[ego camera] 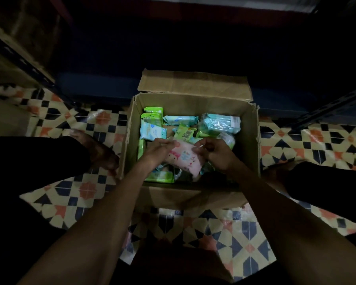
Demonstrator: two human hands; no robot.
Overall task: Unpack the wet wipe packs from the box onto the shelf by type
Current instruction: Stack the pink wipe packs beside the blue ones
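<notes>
Here: left hand (158,150), right hand (216,154) each grip pink pack (183,158) ends above open box (193,99).

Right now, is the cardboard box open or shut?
Open: the cardboard box has its flaps folded outward, and wet wipe packs show inside.

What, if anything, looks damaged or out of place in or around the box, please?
The cardboard box has a torn far right corner, where the back flap has ripped away. Inside, the packs lie jumbled, types mixed. Both hands, left and right, hold a pink pack.
</notes>
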